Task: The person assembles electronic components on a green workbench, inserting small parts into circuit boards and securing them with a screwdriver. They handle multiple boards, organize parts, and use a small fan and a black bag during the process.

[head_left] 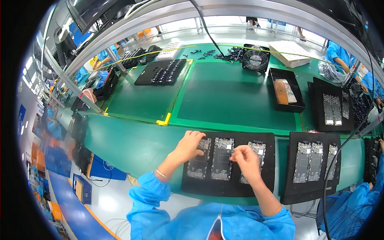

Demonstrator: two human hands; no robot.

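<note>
Three opened phone bodies with exposed circuit boards lie on a black foam mat in front of me. My left hand [187,146] rests at the upper left of the left phone body [197,170], thumb and fingers apart, partly covering it. The middle phone body [221,165] lies uncovered between my hands. At its right edge my right hand [247,159] has thumb and forefinger pinched together; what they hold, if anything, is too small to make out. That hand and wrist hide part of the right phone body [261,149].
To the right, another black foam mat [292,194] bears three more phone bodies. Beyond are a black tray [292,107], a fan [256,58] and a stack of white trays [290,54]. A black cable [326,192] hangs down at the right. Co-workers in blue sit nearby.
</note>
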